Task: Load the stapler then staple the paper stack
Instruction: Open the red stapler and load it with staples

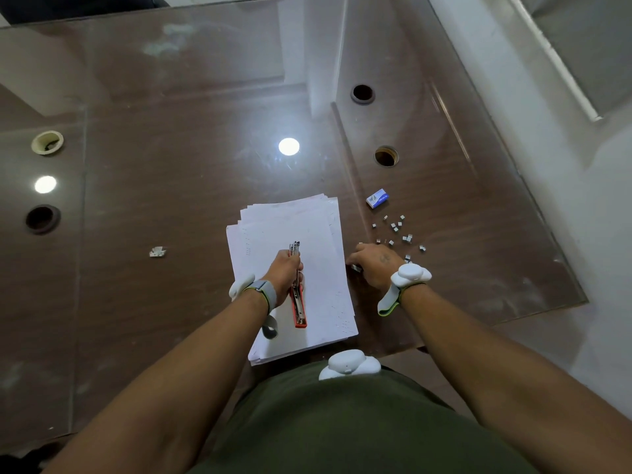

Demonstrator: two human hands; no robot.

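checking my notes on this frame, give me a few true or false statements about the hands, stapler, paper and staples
1. The left hand holds the stapler over the paper. True.
2. The staple box lies on the paper. False: it lies on the table, right of the paper.
3. Loose staples are scattered right of the paper. True.
4. The right hand is on the stapler. False: it is down on the table by the staples.
5. The stapler is blue. False: it is red.
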